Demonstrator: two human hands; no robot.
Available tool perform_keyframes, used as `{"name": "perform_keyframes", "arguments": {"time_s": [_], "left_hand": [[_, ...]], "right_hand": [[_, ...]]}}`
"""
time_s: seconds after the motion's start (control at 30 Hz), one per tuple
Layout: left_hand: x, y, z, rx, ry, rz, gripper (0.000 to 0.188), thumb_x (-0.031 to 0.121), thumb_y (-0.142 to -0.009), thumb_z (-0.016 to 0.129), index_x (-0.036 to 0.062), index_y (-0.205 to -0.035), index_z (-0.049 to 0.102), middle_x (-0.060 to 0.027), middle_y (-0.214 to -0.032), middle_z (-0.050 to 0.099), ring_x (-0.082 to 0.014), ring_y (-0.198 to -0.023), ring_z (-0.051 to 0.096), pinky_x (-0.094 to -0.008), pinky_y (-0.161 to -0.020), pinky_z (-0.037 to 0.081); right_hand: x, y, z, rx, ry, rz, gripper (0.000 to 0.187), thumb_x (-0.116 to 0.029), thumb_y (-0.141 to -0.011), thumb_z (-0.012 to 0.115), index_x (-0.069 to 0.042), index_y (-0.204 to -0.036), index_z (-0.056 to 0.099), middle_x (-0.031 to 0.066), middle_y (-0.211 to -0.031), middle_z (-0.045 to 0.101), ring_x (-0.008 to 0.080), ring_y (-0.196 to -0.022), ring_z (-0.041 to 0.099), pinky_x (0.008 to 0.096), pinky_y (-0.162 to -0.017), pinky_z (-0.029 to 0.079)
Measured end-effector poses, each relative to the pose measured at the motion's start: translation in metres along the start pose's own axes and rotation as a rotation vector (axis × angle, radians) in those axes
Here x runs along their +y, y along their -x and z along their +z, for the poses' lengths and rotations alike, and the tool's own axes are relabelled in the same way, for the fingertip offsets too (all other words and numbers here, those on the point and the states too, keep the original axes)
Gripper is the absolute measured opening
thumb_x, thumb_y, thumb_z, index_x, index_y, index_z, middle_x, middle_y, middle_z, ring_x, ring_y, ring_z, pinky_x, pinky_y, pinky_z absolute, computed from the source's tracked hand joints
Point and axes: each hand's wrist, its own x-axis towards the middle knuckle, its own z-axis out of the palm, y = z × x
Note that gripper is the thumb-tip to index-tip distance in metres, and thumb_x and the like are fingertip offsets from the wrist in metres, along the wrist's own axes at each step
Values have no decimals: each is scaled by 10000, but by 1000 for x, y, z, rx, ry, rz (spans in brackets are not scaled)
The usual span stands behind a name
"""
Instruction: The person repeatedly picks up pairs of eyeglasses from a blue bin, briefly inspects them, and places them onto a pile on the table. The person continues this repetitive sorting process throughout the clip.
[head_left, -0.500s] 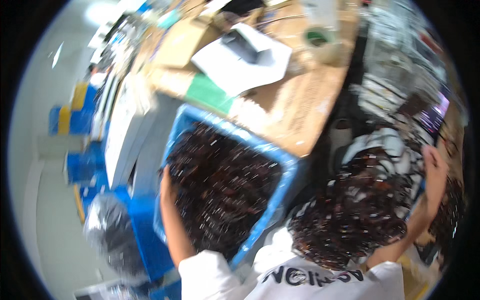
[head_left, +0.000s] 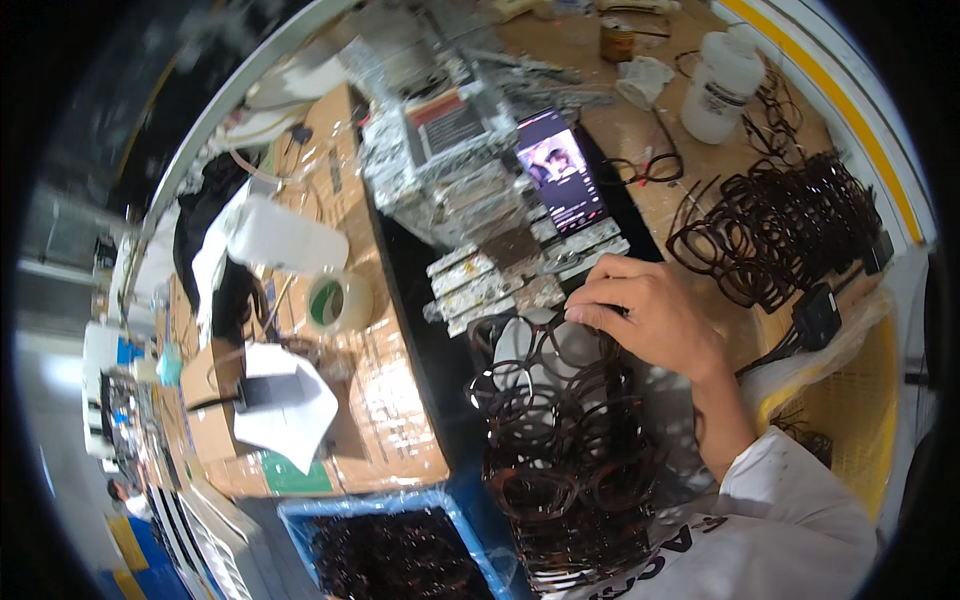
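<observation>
My right hand (head_left: 655, 318) reaches in from the lower right in a white sleeve, palm down. Its bent fingertips press on the topmost dark brown eyeglass frame (head_left: 535, 345) of a tall pile of frames (head_left: 565, 460) lying in front of me. A second spread of the same brown frames (head_left: 775, 225) lies on the table to the right of the hand. My left hand is not in view.
A lit phone (head_left: 562, 172) leans on foil-wrapped stacks (head_left: 450, 170) behind the hand. Also around: a white bottle (head_left: 725, 72), a tape roll (head_left: 335, 300), cardboard boxes (head_left: 385, 400), a black charger (head_left: 816, 315), a yellow bin (head_left: 850, 420). A blue crate (head_left: 300, 520) of frames sits at lower left.
The view has swung from the blue crate to the table. My left hand, which was in the crate, has left the picture; my right hand has come down onto the pile.
</observation>
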Motion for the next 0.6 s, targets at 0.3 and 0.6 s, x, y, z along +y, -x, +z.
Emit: {"name": "perform_keyframes", "arguments": {"time_s": [0.3,0.6], "left_hand": [[148,117,6,159,-97,731,350,161,-879,504,-36,-1166,474,-176,-1109,530,-298,-993,525,-393,-840,420],[271,199,48,-259,45,1218,378,142,-887,490,-52,-1209,446,-207,-1171,502,-326,-1061,499,-400,-911,394]], "right_hand": [[-38,8,-77,568,-115,-78,115,-78,-807,635,15,-873,648,59,-691,613,89,-543,514,218,-495,395],[22,-101,40,438,-829,13,283,-277,-940,504,-11,-864,565,-42,-620,417,50,-567,348,218,-510,283]]}}
